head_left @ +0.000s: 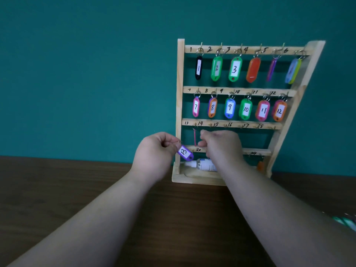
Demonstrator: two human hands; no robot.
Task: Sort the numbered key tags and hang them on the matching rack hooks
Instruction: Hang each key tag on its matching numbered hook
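Observation:
A wooden key rack stands on the table against the teal wall, its hooks numbered by hand. Tags hang on hooks 1 to 12, some hooks bearing two. My left hand pinches the ring of a purple tag marked 13 just left of the rack's lower rows. A pink tag hangs edge-on from the first hook of the third row. My right hand is right beside it with fingers curled, one fingertip at the tag's lower end. The hand hides part of the fourth row.
A small clear bottle lies in the rack's bottom tray, and an orange tag hangs low at the right. Several loose tags lie at the table's right edge. The dark wooden table stretches left.

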